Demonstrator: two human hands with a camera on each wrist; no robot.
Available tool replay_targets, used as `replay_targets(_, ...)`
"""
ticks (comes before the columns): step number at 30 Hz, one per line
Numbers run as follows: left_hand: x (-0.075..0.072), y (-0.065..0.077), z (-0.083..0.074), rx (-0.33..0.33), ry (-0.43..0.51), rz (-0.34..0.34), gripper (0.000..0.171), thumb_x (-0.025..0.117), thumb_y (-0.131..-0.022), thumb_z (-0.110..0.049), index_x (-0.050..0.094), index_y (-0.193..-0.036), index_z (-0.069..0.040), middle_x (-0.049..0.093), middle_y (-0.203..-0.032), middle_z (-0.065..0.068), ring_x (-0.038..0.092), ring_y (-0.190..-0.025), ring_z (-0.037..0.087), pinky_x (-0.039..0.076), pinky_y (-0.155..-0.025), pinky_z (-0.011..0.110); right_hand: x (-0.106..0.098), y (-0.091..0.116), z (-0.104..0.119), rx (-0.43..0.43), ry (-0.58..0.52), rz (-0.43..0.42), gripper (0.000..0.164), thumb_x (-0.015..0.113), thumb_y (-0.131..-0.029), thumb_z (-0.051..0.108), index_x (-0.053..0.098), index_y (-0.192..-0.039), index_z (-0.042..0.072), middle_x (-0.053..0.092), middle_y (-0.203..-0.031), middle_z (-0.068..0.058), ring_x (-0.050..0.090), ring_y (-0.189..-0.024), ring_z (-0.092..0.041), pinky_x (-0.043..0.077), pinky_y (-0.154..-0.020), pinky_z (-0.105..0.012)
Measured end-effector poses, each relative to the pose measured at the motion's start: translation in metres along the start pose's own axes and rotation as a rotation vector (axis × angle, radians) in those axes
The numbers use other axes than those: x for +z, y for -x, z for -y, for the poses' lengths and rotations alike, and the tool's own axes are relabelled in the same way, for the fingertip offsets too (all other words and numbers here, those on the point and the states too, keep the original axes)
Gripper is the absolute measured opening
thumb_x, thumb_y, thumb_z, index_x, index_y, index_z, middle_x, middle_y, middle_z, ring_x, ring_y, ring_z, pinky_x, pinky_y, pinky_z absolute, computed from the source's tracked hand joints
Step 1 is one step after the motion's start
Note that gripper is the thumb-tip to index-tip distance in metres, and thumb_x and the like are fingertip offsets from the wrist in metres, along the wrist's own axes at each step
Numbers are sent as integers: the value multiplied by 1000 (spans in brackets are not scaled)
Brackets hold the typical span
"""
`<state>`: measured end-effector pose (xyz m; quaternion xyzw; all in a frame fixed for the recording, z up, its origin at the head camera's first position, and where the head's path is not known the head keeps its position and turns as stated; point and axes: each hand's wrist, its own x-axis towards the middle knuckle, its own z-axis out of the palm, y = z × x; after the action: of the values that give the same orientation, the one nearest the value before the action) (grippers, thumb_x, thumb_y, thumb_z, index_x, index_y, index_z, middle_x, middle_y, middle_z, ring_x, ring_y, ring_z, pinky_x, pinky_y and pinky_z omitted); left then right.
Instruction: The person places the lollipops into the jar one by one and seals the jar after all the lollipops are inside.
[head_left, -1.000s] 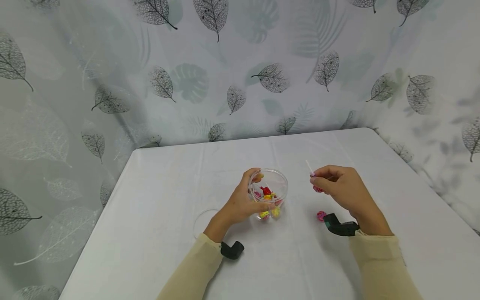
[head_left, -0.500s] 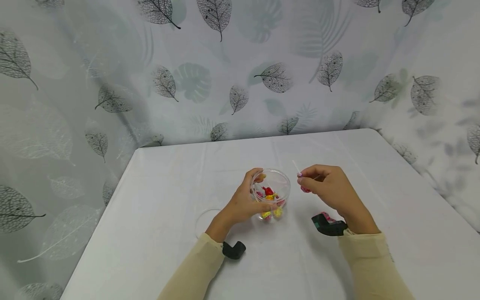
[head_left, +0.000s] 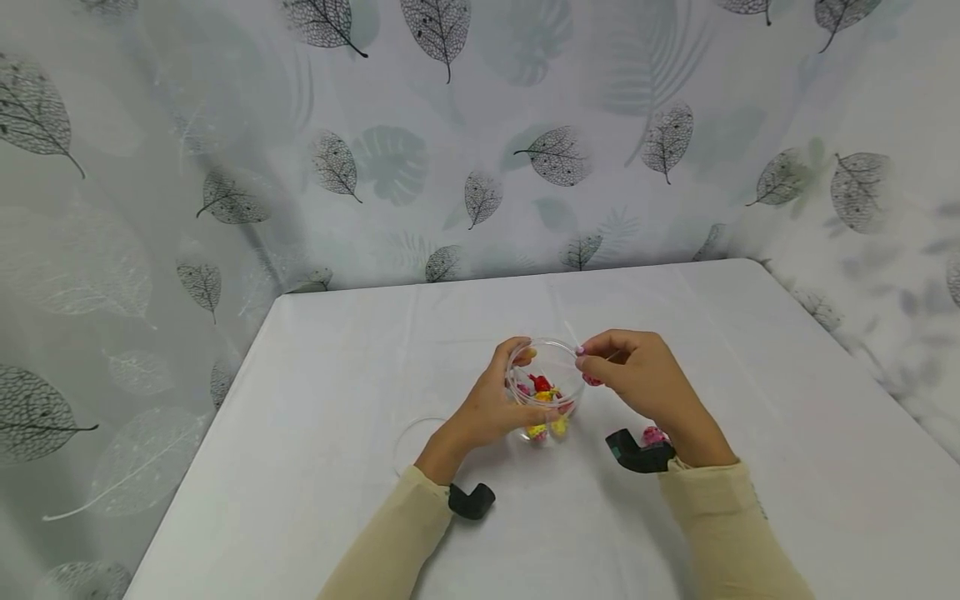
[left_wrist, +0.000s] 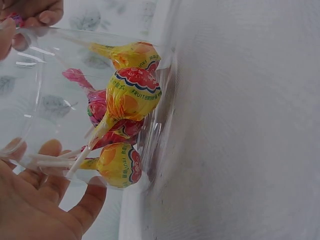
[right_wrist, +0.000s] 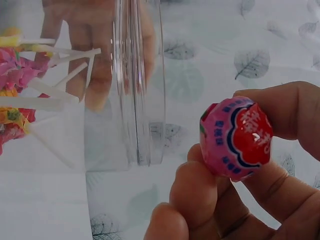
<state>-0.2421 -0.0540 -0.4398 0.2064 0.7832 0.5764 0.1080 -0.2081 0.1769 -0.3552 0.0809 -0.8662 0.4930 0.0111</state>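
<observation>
My left hand [head_left: 487,408] grips a clear round plastic jar [left_wrist: 45,100] from its left side, thumb in front and fingers behind. Inside the jar lie several wrapped lollipops, among them a yellow lollipop [left_wrist: 132,95] and a pink one [left_wrist: 97,106], their white sticks leaning toward the mouth. Just right of the jar's rim, my right hand [head_left: 637,375] pinches a pink lollipop [right_wrist: 236,139] with a red label. Its candy end hangs under the fingers and its stick points up in the head view.
Another pink lollipop [head_left: 654,436] lies on the white table [head_left: 337,358], close to the right wrist and its black camera mount [head_left: 640,452]. A thin clear ring-shaped lid [head_left: 401,442] lies on the cloth, partly behind the left wrist. A leaf-patterned curtain [head_left: 480,125] surrounds the table.
My right hand has moved left with the pink lollipop, from well clear of the jar to beside its rim. The left hand keeps its hold on the jar, nearly still.
</observation>
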Motion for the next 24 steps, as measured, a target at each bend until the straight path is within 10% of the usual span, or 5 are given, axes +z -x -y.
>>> replay_targets(24, 2, -1, -1, -13, -11, -3, 103, 92, -80, -30, 26, -159, -34, 42, -162, 3, 53, -134, 24, 46, -111, 48, 4, 3, -5, -18, 15, -49, 24, 72, -99, 25, 76, -114, 6, 75, -104, -8, 68, -91, -22, 53, -78, -35)
